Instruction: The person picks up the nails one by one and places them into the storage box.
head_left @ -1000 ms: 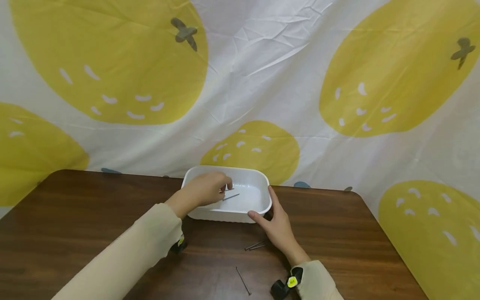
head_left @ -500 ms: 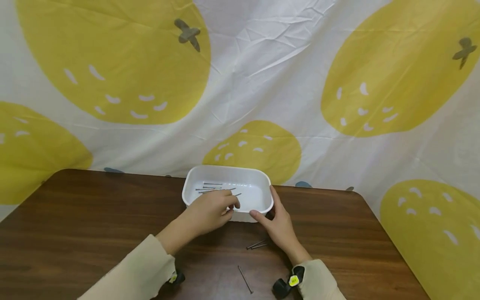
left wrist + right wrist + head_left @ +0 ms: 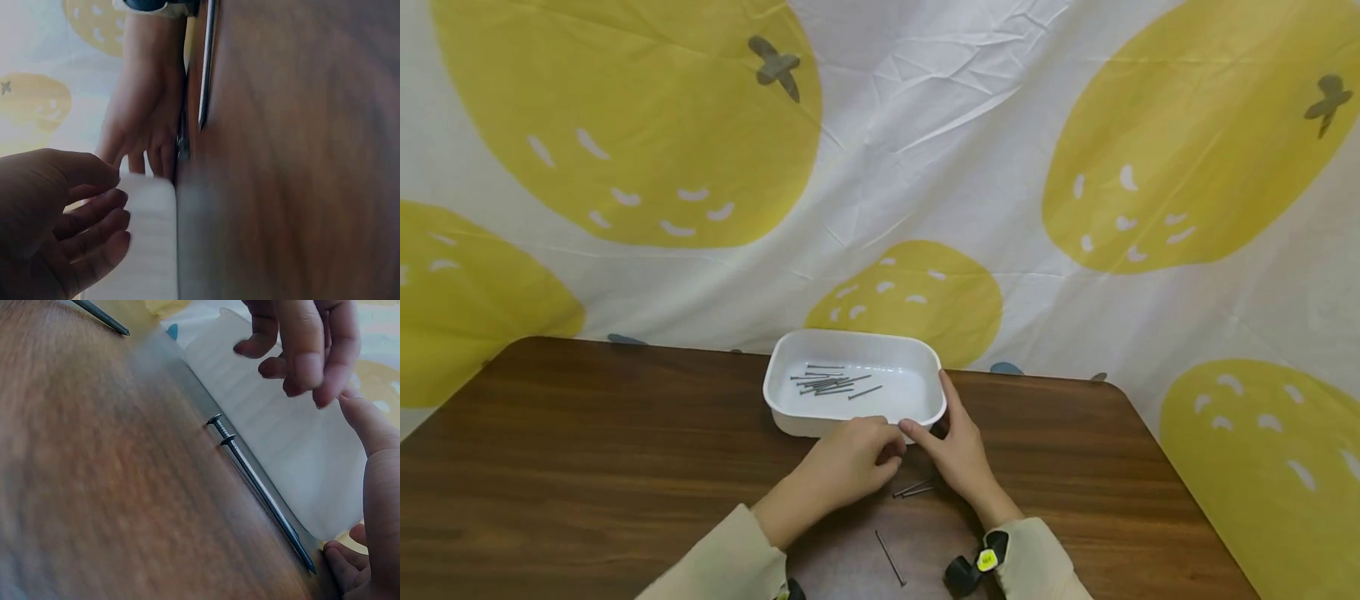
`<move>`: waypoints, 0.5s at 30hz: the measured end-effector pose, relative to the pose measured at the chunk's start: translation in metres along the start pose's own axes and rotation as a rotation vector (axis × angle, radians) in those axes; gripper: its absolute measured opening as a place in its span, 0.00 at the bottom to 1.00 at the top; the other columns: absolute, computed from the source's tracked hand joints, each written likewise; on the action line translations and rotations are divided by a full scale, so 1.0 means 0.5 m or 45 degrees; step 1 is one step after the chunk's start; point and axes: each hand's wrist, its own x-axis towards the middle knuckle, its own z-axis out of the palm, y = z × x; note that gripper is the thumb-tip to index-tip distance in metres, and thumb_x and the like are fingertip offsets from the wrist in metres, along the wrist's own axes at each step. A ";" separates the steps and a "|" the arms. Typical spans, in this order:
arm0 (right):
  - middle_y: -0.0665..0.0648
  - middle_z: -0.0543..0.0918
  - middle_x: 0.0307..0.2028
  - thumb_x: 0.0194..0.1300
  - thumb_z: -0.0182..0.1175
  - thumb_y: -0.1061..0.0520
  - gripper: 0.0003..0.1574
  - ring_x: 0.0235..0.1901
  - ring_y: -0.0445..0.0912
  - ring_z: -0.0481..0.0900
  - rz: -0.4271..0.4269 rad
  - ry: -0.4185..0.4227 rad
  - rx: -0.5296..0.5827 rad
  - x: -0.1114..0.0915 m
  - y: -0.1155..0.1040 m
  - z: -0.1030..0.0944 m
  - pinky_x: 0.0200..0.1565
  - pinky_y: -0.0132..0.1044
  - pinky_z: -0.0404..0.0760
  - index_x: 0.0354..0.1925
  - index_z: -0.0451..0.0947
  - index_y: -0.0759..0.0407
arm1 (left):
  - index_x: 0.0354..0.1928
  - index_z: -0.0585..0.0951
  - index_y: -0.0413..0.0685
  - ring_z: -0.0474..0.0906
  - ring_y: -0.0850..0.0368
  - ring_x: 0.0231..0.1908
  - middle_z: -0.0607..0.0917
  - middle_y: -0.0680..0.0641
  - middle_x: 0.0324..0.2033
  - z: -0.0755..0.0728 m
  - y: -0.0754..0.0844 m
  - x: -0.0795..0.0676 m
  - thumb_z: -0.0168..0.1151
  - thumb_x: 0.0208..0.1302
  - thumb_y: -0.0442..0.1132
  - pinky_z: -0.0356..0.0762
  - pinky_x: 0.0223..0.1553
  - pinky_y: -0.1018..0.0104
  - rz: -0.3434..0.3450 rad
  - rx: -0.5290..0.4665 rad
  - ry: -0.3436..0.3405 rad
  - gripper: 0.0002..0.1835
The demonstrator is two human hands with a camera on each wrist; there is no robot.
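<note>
A white plastic basin (image 3: 797,425) stands toward the table's back edge, with several nails (image 3: 827,385) lying in its left half. My right hand (image 3: 958,454) grips the basin's right front corner, thumb on the rim and fingers along the side. In front of the basin wall hovers my left hand (image 3: 853,462), its fingers loosely bent; the right wrist view shows nothing between those fingers (image 3: 307,369). Two nails (image 3: 265,500) lie side by side on the table near the basin's base. Another nail (image 3: 891,558) lies alone closer to the front.
Dark brown wood makes up the tabletop (image 3: 625,450). Behind it hangs a white cloth (image 3: 925,167) printed with large yellow fruit. Each wrist carries a small black camera (image 3: 962,575) below a pale sleeve.
My left hand has come out of the basin over its front rim and moved down and right toward the nails on the table. My right hand has kept its grip on the corner.
</note>
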 end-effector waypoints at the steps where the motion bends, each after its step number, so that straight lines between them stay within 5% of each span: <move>1: 0.62 0.63 0.76 0.62 0.71 0.46 0.61 0.69 0.56 0.73 0.001 -0.001 0.001 0.000 0.000 0.000 0.66 0.54 0.74 0.81 0.46 0.47 | 0.33 0.86 0.50 0.75 0.66 0.28 0.84 0.55 0.27 0.005 0.003 0.000 0.69 0.57 0.35 0.77 0.34 0.72 -0.007 -0.007 -0.004 0.03; 15: 0.61 0.62 0.77 0.61 0.71 0.46 0.62 0.70 0.55 0.72 0.017 -0.021 0.045 -0.001 -0.002 -0.001 0.67 0.53 0.73 0.81 0.45 0.45 | 0.34 0.87 0.50 0.78 0.66 0.30 0.85 0.56 0.28 0.053 0.039 0.000 0.72 0.55 0.39 0.77 0.33 0.71 -0.195 -0.054 -0.162 0.05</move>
